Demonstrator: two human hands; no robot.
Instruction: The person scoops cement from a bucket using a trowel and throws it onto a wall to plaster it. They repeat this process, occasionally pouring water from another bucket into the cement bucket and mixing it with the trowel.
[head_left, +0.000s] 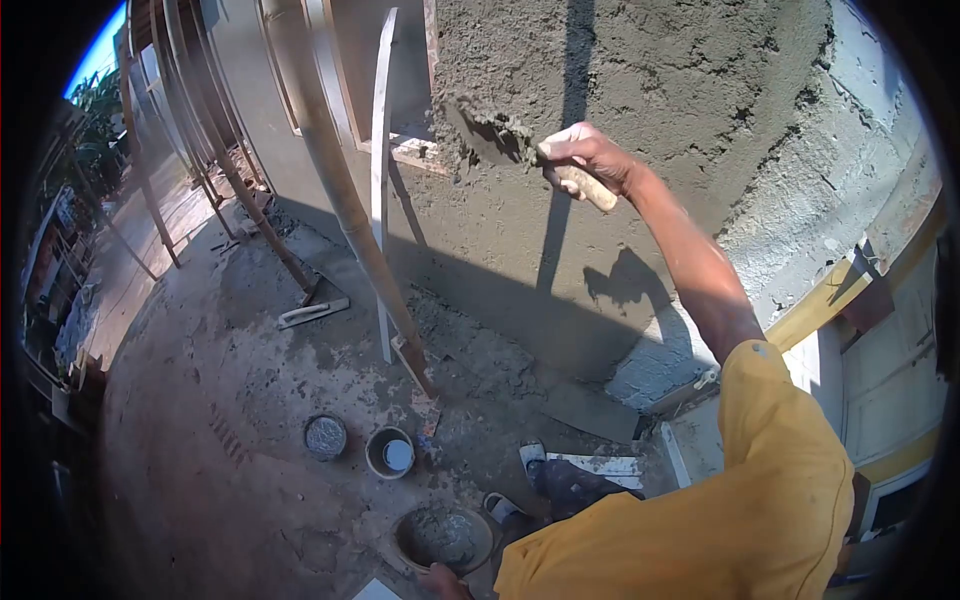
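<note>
The right hand (588, 160) grips the pale handle of a trowel (488, 138), its dark blade edged with clumpy grey mortar, near the window opening's (408, 75) lower-right corner. The left hand (445, 582), grip unclear, is at the basin's (402, 545) rim.

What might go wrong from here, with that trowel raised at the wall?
Mortar clinging to the trowel in the right hand could drop off.

The basin sits close to the feet, so a small step might knock it.

A leftward swing might bump the bamboo pole.
</note>
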